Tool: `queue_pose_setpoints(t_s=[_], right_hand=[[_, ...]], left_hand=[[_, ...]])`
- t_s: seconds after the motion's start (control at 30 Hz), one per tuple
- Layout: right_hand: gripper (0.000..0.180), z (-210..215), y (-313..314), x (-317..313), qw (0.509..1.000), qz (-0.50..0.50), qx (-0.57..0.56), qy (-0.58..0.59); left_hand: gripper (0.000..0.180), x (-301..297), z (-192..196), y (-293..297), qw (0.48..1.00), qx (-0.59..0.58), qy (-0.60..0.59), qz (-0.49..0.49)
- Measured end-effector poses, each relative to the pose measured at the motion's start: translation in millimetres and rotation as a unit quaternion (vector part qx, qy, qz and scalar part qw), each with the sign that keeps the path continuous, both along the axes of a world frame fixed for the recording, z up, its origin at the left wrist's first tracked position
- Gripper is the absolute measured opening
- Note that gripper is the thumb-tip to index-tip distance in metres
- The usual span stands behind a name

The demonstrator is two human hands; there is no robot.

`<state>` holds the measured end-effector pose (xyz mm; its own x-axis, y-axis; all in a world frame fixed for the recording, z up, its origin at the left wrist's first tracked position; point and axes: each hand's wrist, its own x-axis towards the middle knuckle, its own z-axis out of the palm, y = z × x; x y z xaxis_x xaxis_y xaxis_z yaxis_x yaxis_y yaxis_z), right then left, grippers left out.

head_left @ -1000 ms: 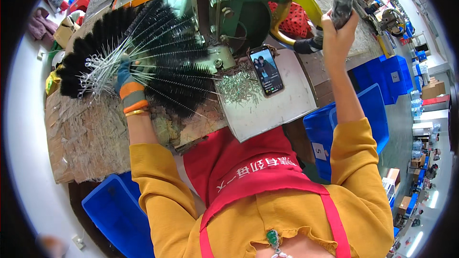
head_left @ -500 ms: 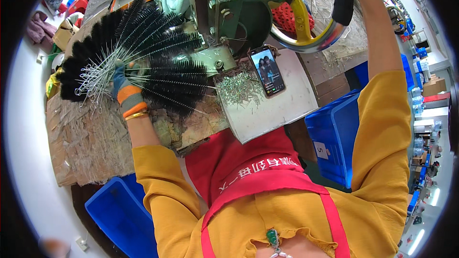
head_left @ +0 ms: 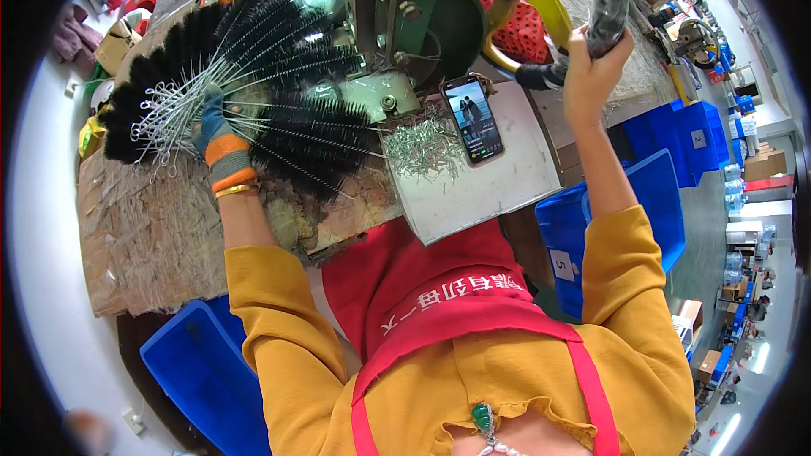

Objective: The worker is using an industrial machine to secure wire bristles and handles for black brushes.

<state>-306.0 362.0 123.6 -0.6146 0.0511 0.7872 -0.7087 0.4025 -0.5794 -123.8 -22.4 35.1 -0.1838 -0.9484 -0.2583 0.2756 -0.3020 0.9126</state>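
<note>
My left hand [head_left: 213,128], in a blue and orange glove, grips a fanned bunch of black wire brushes [head_left: 253,93] by their twisted wire stems. The bristle ends spread toward a green press machine [head_left: 422,8] at the top centre. My right hand [head_left: 596,67] is raised and closed around the wrapped rim of the machine's yellow handwheel [head_left: 608,0]. A pile of small metal pieces [head_left: 427,145] lies on the white plate [head_left: 481,194] in front of the machine.
A phone [head_left: 475,120] with a lit screen rests on the white plate. Worn cardboard [head_left: 144,236] covers the bench at left. Blue bins stand at lower left [head_left: 198,371] and right [head_left: 650,194]. A red mesh item [head_left: 519,34] lies behind the machine.
My right hand swung the handwheel rim up and then back down. My left hand kept its hold on the brushes, shifting them only slightly at the machine.
</note>
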Motion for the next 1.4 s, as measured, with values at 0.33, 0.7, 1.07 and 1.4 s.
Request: queue_pose_setpoints(t_s=[0.33, 0.7, 1.07, 1.4], right_hand=[[0.04, 95.2, -6.7, -37.8, 0.966, -0.079, 0.246, 0.002], [0.029, 173.8, -52.3, -73.4, 0.904, -0.018, 0.424, -0.047], [0.039, 129.2, -36.9, -7.3, 0.957, -0.063, 0.262, -0.106], [0.042, 18.2, 6.2, -21.3, 0.998, -0.017, 0.052, 0.024]], left_hand=[[0.032, 7.9, -31.3, -18.5, 0.983, 0.083, 0.153, -0.048], [0.032, -12.4, 6.8, 13.4, 0.988, 0.069, 0.118, 0.07], [0.028, -12.2, -4.5, 0.1, 0.989, 0.072, 0.117, 0.06], [0.035, 17.7, -27.7, -14.7, 0.939, 0.0, 0.181, -0.291]])
